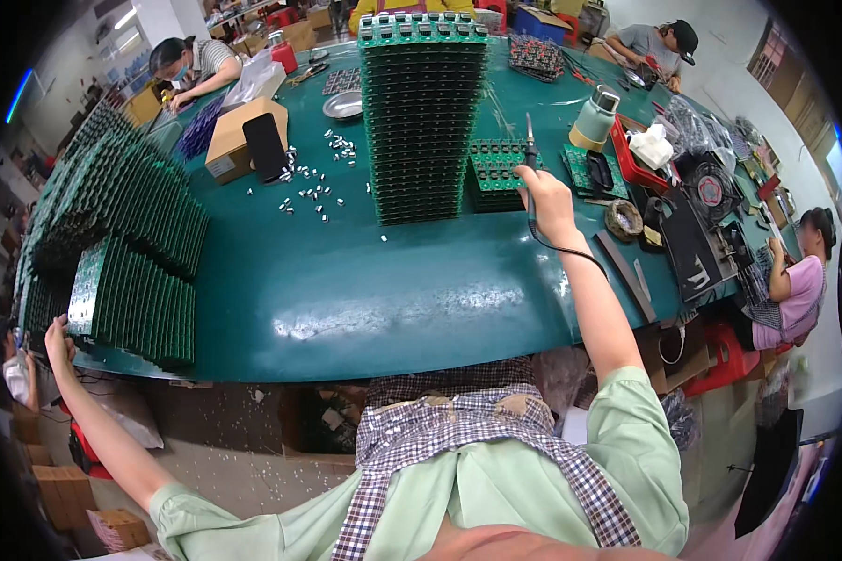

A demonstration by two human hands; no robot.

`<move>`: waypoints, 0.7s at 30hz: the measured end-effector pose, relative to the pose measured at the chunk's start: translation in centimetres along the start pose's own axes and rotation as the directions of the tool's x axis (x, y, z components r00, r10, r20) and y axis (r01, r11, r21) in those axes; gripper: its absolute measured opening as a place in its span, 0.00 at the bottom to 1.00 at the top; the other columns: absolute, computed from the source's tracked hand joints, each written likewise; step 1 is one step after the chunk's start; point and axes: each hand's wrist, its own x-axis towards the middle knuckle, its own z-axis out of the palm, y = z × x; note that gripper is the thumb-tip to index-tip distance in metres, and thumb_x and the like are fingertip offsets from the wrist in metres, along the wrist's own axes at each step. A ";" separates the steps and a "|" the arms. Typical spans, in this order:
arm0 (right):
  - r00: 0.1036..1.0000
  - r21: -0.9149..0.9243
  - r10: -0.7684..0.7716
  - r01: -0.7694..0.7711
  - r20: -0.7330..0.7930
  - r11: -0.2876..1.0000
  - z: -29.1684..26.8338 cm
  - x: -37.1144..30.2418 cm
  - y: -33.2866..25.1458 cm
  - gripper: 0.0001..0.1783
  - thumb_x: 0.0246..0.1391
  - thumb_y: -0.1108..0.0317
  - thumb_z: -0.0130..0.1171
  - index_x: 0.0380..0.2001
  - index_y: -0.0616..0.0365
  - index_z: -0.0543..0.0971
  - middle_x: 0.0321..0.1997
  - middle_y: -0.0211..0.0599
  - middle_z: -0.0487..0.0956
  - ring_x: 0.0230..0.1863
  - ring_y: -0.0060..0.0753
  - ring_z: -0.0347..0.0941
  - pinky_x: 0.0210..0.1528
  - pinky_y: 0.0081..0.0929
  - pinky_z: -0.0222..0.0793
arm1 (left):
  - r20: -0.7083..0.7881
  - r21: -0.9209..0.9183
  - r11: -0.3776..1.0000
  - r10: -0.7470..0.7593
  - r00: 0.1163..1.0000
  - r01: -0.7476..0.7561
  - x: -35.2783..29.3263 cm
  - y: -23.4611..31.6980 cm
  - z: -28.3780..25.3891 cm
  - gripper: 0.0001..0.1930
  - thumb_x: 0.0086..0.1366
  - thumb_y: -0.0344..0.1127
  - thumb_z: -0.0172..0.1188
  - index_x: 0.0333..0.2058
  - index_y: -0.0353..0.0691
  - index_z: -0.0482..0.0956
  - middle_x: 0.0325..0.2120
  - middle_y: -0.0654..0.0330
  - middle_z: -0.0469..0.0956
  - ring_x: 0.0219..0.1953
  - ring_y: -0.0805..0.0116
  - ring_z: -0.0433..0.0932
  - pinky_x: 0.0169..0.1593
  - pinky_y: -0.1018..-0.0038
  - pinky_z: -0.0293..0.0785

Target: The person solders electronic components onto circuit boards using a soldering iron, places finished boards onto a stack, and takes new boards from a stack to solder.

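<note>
Evidently, the right hand [550, 201] closes around a soldering iron [530, 157], its tip pointing up and away beside a low pile of green circuit boards [499, 170] on the counter [253, 280]. The iron looks light and stiff, best held by its handle, clear of the metal tip, with slack in the cord [580, 251]. The left hand [60, 349] is at the end board [86, 294] of the left stack [154, 304]; whether its fingers pinch the edge, I cannot tell. Such boards are probably thin, rigid and light, with fragile parts, so bare edges offer the safest hold.
</note>
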 end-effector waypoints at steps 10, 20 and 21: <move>0.954 -0.308 -0.232 0.283 0.191 0.908 1.8 -1.5 3.0 0.14 0.45 0.71 0.55 0.39 0.50 0.75 0.25 0.31 0.73 0.29 0.32 0.75 0.29 0.29 0.72 | -0.571 -0.032 0.947 0.246 0.783 -0.320 -22.6 10.5 5.6 0.19 0.69 0.38 0.43 0.50 0.33 0.75 0.25 0.69 0.69 0.19 0.85 0.56 0.23 0.88 0.53; 0.940 -0.392 -0.260 0.159 -0.219 0.906 -3.5 1.2 8.6 0.15 0.48 0.73 0.57 0.42 0.47 0.78 0.21 0.32 0.71 0.21 0.35 0.72 0.22 0.30 0.68 | 0.067 -0.264 0.943 0.226 0.972 -0.201 -43.6 14.1 25.6 0.15 0.64 0.25 0.47 0.46 0.31 0.77 0.18 0.68 0.67 0.20 0.81 0.62 0.25 0.85 0.56; 0.936 -0.297 -0.234 0.152 -0.263 0.943 -5.3 0.9 6.9 0.16 0.47 0.75 0.59 0.41 0.48 0.79 0.21 0.34 0.72 0.21 0.35 0.72 0.22 0.32 0.68 | 0.067 -0.162 0.947 0.293 0.954 -0.279 -45.5 14.0 28.3 0.16 0.60 0.21 0.50 0.46 0.33 0.78 0.19 0.66 0.70 0.22 0.79 0.67 0.28 0.82 0.64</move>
